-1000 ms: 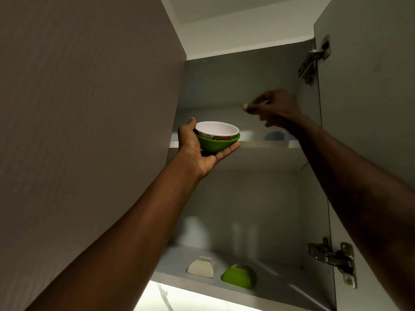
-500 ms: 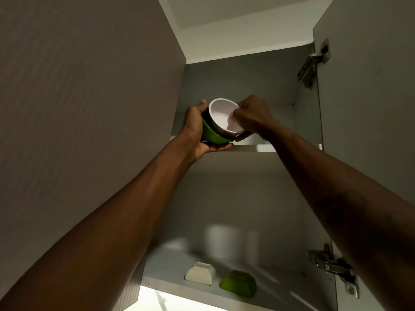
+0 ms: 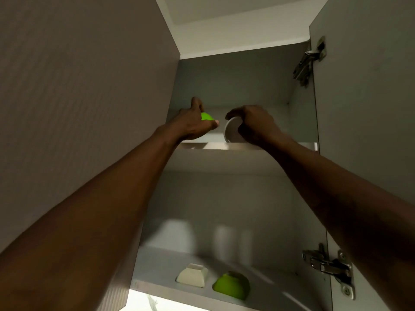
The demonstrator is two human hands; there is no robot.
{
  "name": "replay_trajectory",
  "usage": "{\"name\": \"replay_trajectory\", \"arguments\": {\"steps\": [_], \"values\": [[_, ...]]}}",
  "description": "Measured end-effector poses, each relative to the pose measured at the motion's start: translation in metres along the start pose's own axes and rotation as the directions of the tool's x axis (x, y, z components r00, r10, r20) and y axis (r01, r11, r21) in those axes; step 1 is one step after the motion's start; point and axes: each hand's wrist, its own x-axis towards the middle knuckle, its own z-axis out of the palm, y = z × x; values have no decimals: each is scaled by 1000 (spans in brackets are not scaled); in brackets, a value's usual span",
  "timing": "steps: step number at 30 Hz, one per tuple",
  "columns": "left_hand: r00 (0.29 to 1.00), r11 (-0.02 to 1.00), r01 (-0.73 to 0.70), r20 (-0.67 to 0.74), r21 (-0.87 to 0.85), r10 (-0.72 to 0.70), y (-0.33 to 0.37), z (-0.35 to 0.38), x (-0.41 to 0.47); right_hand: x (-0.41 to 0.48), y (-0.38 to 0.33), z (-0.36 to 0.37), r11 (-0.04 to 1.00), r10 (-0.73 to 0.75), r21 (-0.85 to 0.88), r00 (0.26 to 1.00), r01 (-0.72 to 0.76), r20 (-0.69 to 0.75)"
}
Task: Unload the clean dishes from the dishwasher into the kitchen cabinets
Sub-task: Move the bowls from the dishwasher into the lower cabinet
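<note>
Nearest, from the lower left and lower right corners of the frame: two bare forearms, cut off by the edges, converging upward into an open wall cabinet (image 3: 301,122) seen from below.

Between them, low in the frame, the pale grey lower shelf (image 3: 157,263). On it an overturned cream dish (image 3: 193,276) and, just beside it to the right, an overturned green bowl (image 3: 231,285), both bases up, not touching. Under the shelf's front edge, a bright strip of light (image 3: 143,305), nothing readable in it. At lower right, a metal hinge (image 3: 327,267) on the open right door (image 3: 370,131); a second hinge (image 3: 307,63) at upper right.

Further up, at mid-frame, the upper shelf (image 3: 224,145), only its front edge and underside in view. Left hand (image 3: 193,122) just above that edge, thumb raised, fingers wrapped round a green bowl (image 3: 207,116). Only a small bright patch of green visible between thumb and fingers; direction of its mouth impossible to tell. Right hand (image 3: 256,124) just to the right, fingers curled over a white bowl (image 3: 232,131) tipped on its side, round face turned toward the lower left of the frame, axis roughly level. Base or mouth, hard to say in the dim light. Bowls near each other, apart. Contact with the shelf hidden by its edge.

Beyond, the shadowed grey back wall (image 3: 235,81). Filling the upper left, a ribbed grey panel (image 3: 78,97). At the top, white ceiling (image 3: 235,23).
</note>
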Motion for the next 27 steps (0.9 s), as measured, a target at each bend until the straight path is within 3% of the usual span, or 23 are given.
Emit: {"name": "replay_trajectory", "arguments": {"steps": [5,8,14,22,27], "values": [[996,989,-26,92,147,12,-5,11,17,-7,6,6,988,-153,7,985,153,84],[989,980,-52,144,192,24,-8,21,25,-9,7,13,990,-100,112,986,85,132],[987,998,-24,158,66,14,-21,30,25,-6,8,20,986,-91,158,974,59,207],[977,998,32,211,-55,-20,-27,41,26,0,10,22,997,-56,73,948,35,314],[991,988,87,110,-125,-74,-32,37,27,1,12,23,999,-17,34,936,5,351]]}}
